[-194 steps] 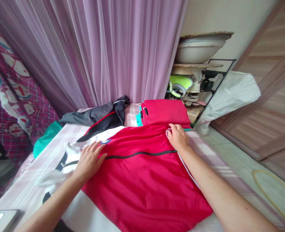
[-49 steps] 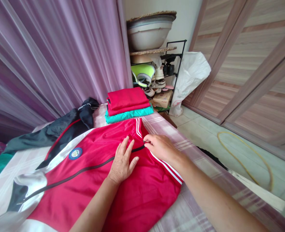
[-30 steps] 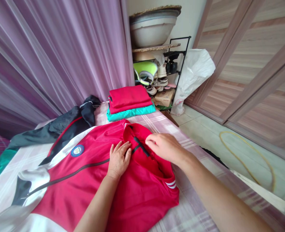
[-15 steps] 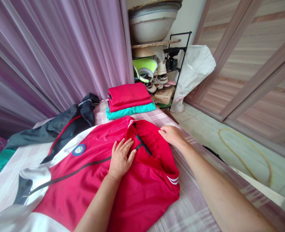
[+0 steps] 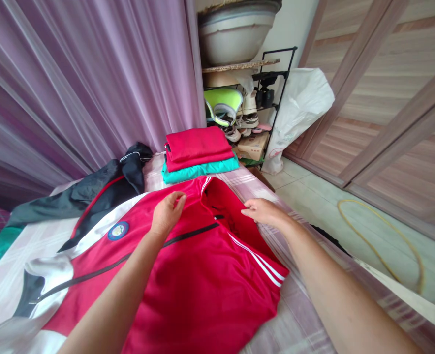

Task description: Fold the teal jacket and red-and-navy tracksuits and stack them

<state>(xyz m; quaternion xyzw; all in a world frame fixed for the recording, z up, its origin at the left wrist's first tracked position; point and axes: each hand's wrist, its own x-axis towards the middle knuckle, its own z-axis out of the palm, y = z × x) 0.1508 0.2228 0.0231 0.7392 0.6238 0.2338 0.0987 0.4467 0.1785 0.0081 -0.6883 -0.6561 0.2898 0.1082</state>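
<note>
A red zip jacket (image 5: pixel 195 275) with white panels, a dark zip and a round blue badge lies spread on the bed, its striped hem facing right. The hem opening gapes and shows the red inside. Above the jacket's front, just left of the opening, is my left hand (image 5: pixel 168 211), fingers curled together with nothing visible in them. My right hand (image 5: pixel 264 211) pinches the back layer of the jacket at the opening's far edge. Its thumb and forefinger tips meet the red cloth.
Folded red and teal clothes (image 5: pixel 199 150) are stacked at the bed's far end. Dark garments (image 5: pixel 92 187) lie by the purple curtain (image 5: pixel 129 73). Beyond stand a shoe rack (image 5: pixel 286 73), a white bag (image 5: pixel 298 108) and wooden wardrobe doors (image 5: pixel 380 108). A yellow hose (image 5: pixel 368 246) loops on the floor.
My left hand has lifted off the zip and moved left, its fingers now curled. The front hem has unfolded outward, showing its white stripes. My right hand stays at the back edge.
</note>
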